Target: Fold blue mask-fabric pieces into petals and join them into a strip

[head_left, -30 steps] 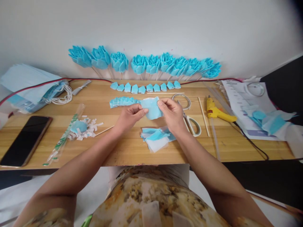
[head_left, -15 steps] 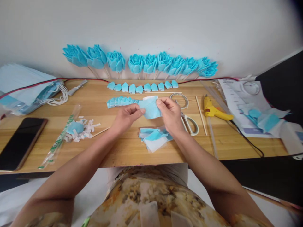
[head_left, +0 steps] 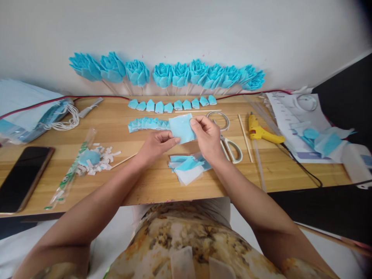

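A light blue fabric square (head_left: 182, 128) is stretched between my two hands above the table. My left hand (head_left: 159, 145) pinches its lower left corner between thumb and fingers. At the upper right corner, my right hand (head_left: 207, 135) grips it the same way. Below the square lies a pile of blue and white fabric pieces (head_left: 188, 167), partly hidden by my right wrist. Behind my left hand runs a row of folded blue petals (head_left: 147, 124); the square covers its right end. Farther back is another row of pointed folded petals (head_left: 159, 107).
Blue fabric flowers (head_left: 162, 75) on sticks lean against the wall. Right of my hand lie scissors (head_left: 235, 152), a tape roll (head_left: 222, 120) and a yellow glue gun (head_left: 258, 130). On the left are a phone (head_left: 26, 178), paper scraps (head_left: 100, 162) and stacked blue sheets (head_left: 26, 112).
The square now lies flatter, its folded-over white top edge gone from sight. Both hands keep their hold with small finger shifts. The whole view has shifted slightly.
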Action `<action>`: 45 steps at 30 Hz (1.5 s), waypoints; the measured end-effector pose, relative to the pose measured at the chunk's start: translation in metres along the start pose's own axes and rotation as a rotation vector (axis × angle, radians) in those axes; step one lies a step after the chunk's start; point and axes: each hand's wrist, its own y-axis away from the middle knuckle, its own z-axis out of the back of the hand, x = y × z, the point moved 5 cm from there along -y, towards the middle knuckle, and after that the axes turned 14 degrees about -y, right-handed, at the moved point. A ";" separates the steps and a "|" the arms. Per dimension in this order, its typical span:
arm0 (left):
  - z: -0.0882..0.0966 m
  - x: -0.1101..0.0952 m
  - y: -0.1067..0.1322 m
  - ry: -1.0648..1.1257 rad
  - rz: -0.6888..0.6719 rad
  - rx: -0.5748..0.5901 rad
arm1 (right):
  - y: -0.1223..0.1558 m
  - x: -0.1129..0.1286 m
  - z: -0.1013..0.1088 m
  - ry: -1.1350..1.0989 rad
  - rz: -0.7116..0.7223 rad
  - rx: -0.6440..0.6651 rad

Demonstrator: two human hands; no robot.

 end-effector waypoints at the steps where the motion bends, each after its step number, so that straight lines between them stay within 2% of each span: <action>1: 0.001 0.000 0.000 -0.006 0.001 -0.006 | 0.000 0.002 0.000 0.022 0.019 0.001; 9: 0.004 -0.002 0.001 -0.092 0.000 0.025 | 0.002 0.014 0.001 0.143 0.156 0.004; 14: 0.004 -0.005 0.001 -0.129 -0.032 0.035 | -0.001 0.009 0.004 0.118 0.111 -0.004; 18: 0.004 0.001 -0.001 -0.107 -0.038 0.078 | -0.005 0.000 0.007 0.029 0.023 0.038; 20: 0.010 0.008 -0.005 -0.063 -0.038 -0.011 | -0.006 -0.003 0.008 -0.020 -0.010 0.051; 23: 0.022 0.019 -0.008 0.091 -0.040 -0.255 | -0.004 -0.001 0.005 -0.054 -0.021 0.091; 25: 0.025 0.022 -0.008 0.191 -0.044 -0.319 | -0.002 0.002 0.001 -0.039 -0.032 0.130; 28: 0.020 0.018 -0.007 0.252 -0.084 -0.233 | 0.002 0.005 -0.007 0.013 -0.059 0.196; 31: 0.014 0.012 -0.006 0.226 -0.114 -0.125 | 0.006 0.005 -0.012 0.054 -0.063 0.251; 33: 0.011 0.010 -0.006 0.191 -0.111 -0.098 | 0.007 0.003 -0.014 0.087 -0.049 0.267; 39: 0.012 0.010 -0.006 0.206 -0.086 -0.113 | 0.006 0.001 -0.012 0.139 -0.032 0.247; 45: 0.016 0.010 -0.007 0.211 -0.084 -0.176 | 0.003 0.002 -0.009 0.127 -0.040 0.218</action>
